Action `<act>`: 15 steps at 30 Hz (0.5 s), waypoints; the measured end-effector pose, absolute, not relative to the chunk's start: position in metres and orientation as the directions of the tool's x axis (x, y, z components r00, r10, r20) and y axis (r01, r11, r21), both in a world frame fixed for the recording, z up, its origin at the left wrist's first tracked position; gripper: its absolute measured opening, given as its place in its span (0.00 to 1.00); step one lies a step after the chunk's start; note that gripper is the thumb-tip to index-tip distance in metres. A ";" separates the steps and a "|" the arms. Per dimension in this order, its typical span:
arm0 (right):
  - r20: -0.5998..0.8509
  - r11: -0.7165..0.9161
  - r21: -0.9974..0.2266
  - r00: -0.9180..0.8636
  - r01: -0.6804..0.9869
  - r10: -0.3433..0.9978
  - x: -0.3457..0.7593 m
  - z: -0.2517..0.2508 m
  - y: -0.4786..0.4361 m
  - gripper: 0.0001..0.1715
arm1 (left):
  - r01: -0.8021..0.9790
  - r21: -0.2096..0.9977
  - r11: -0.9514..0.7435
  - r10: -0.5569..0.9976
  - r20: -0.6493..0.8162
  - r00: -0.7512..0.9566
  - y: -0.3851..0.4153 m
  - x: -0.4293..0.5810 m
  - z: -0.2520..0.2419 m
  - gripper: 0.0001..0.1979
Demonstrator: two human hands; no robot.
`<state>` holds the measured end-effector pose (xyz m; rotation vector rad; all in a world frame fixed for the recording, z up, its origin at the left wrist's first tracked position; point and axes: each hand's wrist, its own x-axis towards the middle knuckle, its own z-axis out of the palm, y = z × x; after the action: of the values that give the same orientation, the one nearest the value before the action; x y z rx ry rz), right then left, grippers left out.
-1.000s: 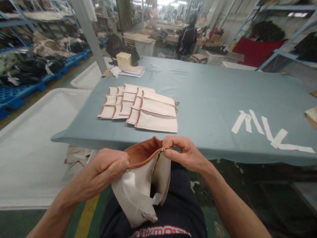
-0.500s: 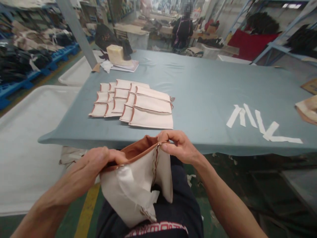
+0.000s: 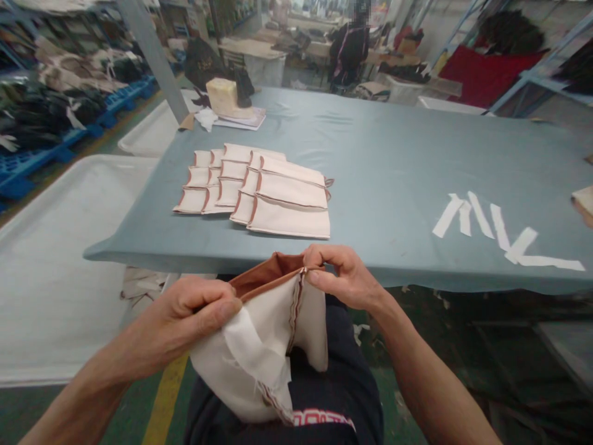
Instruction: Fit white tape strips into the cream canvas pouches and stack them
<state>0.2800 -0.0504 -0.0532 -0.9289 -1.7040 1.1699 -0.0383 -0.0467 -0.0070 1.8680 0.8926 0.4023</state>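
I had the left hand [image 3: 194,312] closed on the near-left part of the pouch [image 3: 259,346], with the thumb pressed down over the cream cloth and the fingers curled behind the rim. The right hand [image 3: 345,275] was pinched shut on the pouch's far-right corner, thumb and forefinger meeting on the brown edge where a small shiny piece showed. Between the two hands the mouth of the pouch stood open, so I could see its brown lining [image 3: 266,275]. The pouch hung over the lap [image 3: 333,383], below the near edge of the table [image 3: 417,161] and clear of it. A loose white flap drooped from its front, and a striped seam ran down its middle.

On the table, just beyond the hands, lay a batch of flat cream pouches [image 3: 278,204] with brown edging, overlapping one another in rows. To the right of them, well apart, white strips [image 3: 500,232] lay scattered on the grey-blue cover. At the far-left corner sat a pale block [image 3: 221,97] on some papers. Left of the table I saw a big white tray [image 3: 55,247], and on the floor beside the lap a yellow line [image 3: 164,402]. Beyond the table another person [image 3: 349,49] in dark clothes was at a farther bench. I could not tell what they were doing.
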 end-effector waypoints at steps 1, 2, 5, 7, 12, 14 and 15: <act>0.231 0.289 -0.951 -0.368 0.111 0.901 0.279 -0.053 -0.051 0.18 | 0.386 0.866 -0.317 0.739 -0.030 0.674 -0.048 -0.040 -0.009 0.31; 0.233 0.293 -0.950 -0.370 0.112 0.899 0.278 -0.052 -0.051 0.17 | 0.373 0.841 -0.392 0.737 0.045 0.674 -0.049 -0.041 -0.011 0.29; 0.246 0.310 -0.944 -0.381 0.116 0.891 0.274 -0.046 -0.053 0.17 | 0.364 0.765 -0.531 0.716 0.175 0.676 -0.050 -0.042 -0.014 0.23; 0.252 0.321 -0.940 -0.395 0.117 0.883 0.271 -0.041 -0.054 0.17 | 0.389 0.717 -0.578 0.721 0.225 0.655 -0.051 -0.040 -0.010 0.20; 0.253 0.312 -0.947 -0.429 0.073 0.867 0.267 -0.019 -0.053 0.18 | 0.375 0.746 -0.551 0.727 0.208 0.654 -0.049 -0.040 0.005 0.20; 0.249 0.297 -0.954 -0.430 0.046 0.868 0.265 -0.009 -0.051 0.18 | 0.347 0.764 -0.544 0.724 0.219 0.654 -0.048 -0.045 0.007 0.22; 0.244 0.284 -0.958 -0.438 0.028 0.865 0.264 -0.005 -0.049 0.19 | 0.345 0.761 -0.549 0.732 0.238 0.639 -0.047 -0.049 0.006 0.23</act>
<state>0.2641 -0.0491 -0.0046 -0.8193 -1.7162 1.2582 -0.0487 -0.0473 0.0062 2.1651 0.8353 0.7172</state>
